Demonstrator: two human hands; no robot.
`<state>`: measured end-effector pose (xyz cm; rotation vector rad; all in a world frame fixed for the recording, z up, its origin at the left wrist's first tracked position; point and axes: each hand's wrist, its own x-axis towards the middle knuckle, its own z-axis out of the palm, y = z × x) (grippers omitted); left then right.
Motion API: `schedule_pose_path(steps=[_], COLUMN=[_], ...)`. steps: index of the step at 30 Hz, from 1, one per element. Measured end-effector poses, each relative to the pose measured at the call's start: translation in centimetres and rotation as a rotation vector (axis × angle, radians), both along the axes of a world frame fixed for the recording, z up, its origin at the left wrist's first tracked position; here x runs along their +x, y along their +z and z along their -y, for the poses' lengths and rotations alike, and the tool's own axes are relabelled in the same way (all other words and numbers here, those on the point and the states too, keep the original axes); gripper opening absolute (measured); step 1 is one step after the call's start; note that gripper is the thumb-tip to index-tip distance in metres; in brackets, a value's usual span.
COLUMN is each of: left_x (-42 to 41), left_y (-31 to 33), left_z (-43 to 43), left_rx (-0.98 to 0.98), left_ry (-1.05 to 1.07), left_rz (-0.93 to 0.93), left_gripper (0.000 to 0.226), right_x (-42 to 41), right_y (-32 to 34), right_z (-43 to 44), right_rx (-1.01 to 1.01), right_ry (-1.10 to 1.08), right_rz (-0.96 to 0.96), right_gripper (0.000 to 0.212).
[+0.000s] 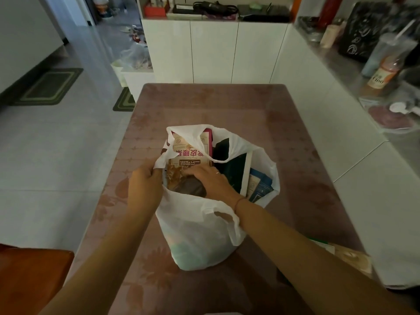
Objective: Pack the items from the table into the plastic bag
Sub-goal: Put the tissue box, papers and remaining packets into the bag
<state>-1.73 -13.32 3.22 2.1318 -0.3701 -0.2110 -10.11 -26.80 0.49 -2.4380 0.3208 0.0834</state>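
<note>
A white plastic bag stands open in the middle of the table. Inside it are a tan snack packet with red print, a dark flat packet with a white edge, a blue packet and a dark rounded item. My left hand grips the bag's left rim and holds it open. My right hand reaches into the bag, its fingers resting on the snack packet and the dark item; what they hold is hidden.
A tan and green packet lies on the table near its right edge, behind my right forearm. White cabinets and a cluttered counter run along the right. An orange-brown chair seat sits at the lower left.
</note>
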Motion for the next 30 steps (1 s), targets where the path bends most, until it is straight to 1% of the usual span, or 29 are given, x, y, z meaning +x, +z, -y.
schedule_pose_path(steps=[2,4,6,8,10,13,16,19,21,22,23,26,27,28,29,30], left_x=[0.0,0.0,0.0,-0.1,-0.3,-0.4,-0.5,-0.7,-0.7,-0.6,-0.7,-1.1,-1.2,-1.4,-1.5,-1.6], left_y=[0.2,0.4,0.4,0.5,0.6,0.7,0.7,0.7,0.5,0.3,0.3,0.4,0.5,0.6,0.6,0.6], left_z=[0.0,0.1,0.1,0.1,0.0,0.0,0.3,0.6,0.5,0.6,0.7,1.0,1.2,1.3,1.4,1.5], left_rx=[-0.03,-0.04,-0.044,-0.048,-0.04,-0.034,-0.027,-0.012,-0.001,0.0,0.0,-0.004,-0.011,-0.014,-0.012,-0.005], left_ry=[-0.015,-0.022,-0.025,-0.029,-0.038,-0.067,-0.096,-0.098,-0.09,-0.088,-0.086,-0.076,-0.073,-0.07,-0.065,-0.061], left_rz=[-0.004,-0.001,-0.008,-0.023,-0.021,0.018,0.031,0.017,0.019,0.02,0.015,-0.003,-0.005,-0.002,0.001,0.008], left_gripper=[0.032,0.033,0.033,0.033,0.033,0.031,0.032,0.033,0.035,0.035,0.035,0.036,0.036,0.036,0.036,0.036], right_x=[0.5,0.9,0.9,0.4,-0.8,-3.1,-5.8,-9.3,-12.1,-13.7,-15.4,-19.9,-21.0,-21.9,-22.7,-23.3], right_y=[-0.4,-0.6,-0.8,-0.7,-0.3,1.3,2.7,2.8,2.2,1.3,0.5,-1.9,-2.6,-3.2,-4.1,-4.9], right_z=[-0.2,0.0,0.1,0.3,0.8,2.0,3.8,6.4,8.3,9.3,10.2,12.4,12.9,13.1,13.2,13.4], right_rx=[-0.041,-0.075,-0.088,-0.092,-0.071,0.105,0.25,0.352,0.343,0.303,0.246,0.102,0.082,0.056,0.029,0.008], right_ry=[0.014,0.028,0.039,0.059,0.08,0.011,-0.129,-0.319,-0.411,-0.441,-0.455,-0.369,-0.322,-0.276,-0.241,-0.227], right_rz=[-0.066,-0.102,-0.11,-0.091,-0.017,0.188,0.368,0.385,0.299,0.211,0.092,-0.36,-0.497,-0.598,-0.66,-0.681], right_gripper=[0.046,0.045,0.048,0.054,0.063,0.067,0.058,0.048,0.047,0.049,0.056,0.101,0.108,0.104,0.092,0.077])
